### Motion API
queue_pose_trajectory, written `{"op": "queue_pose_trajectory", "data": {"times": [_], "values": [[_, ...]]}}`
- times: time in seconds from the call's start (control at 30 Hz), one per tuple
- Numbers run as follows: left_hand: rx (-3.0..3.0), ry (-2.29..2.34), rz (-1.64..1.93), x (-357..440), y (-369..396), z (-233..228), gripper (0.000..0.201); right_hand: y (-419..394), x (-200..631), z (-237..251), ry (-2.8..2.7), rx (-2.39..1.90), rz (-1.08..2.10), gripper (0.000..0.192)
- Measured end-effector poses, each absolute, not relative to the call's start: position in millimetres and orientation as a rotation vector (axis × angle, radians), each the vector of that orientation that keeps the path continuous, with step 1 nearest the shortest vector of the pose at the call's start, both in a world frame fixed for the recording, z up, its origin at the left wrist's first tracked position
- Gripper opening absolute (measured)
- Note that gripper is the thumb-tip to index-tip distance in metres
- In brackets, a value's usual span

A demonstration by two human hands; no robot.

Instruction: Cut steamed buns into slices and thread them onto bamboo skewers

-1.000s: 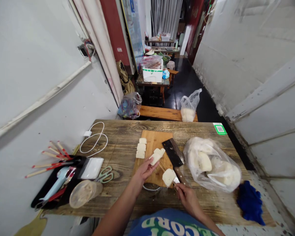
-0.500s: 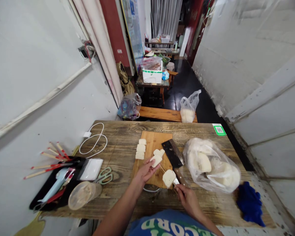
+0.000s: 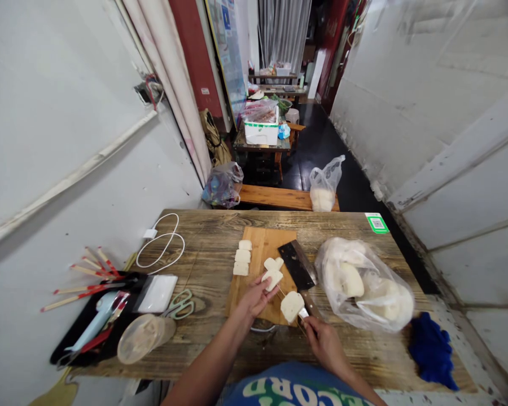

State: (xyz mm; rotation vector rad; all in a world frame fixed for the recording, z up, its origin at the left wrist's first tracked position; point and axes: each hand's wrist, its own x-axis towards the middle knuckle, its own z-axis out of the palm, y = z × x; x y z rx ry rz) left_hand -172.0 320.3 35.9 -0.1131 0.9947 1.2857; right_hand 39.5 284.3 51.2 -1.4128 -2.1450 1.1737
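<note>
My left hand [image 3: 257,296] pinches a pale slice of steamed bun [image 3: 272,279] over the wooden cutting board [image 3: 258,237]. Thin skewers [image 3: 283,291] run from near this slice toward a second bun slice [image 3: 292,306], which is threaded on them. My right hand [image 3: 320,334] grips the lower end of the skewers, just below that second slice. Beyond the left hand, smaller cut slices [image 3: 273,263] rest on the board. More slices [image 3: 242,256] lie in a row along its left edge. A cleaver [image 3: 297,265] with a dark blade lies on the board's right side, its handle partly hidden.
To the right are a clear bag of buns [image 3: 366,285] and a blue cloth [image 3: 432,351]. At left stand a plastic tub [image 3: 141,338], scissors [image 3: 181,304], a white cable [image 3: 169,248] and a black tray [image 3: 68,338] of tools. A bench [image 3: 275,197] is behind the table.
My left hand and its bun slice have shifted slightly right and nearer to me, toward the slice on the skewers. My right hand has hardly moved.
</note>
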Motion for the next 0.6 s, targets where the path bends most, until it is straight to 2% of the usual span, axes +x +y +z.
{"op": "queue_pose_trajectory", "data": {"times": [0.6], "values": [[-0.078, 1.008, 1.215, -151.0, 307.2, 33.3, 0.026, 286.6, 36.8, 57.4, -2.145, -1.407, 1.144, 0.032]]}}
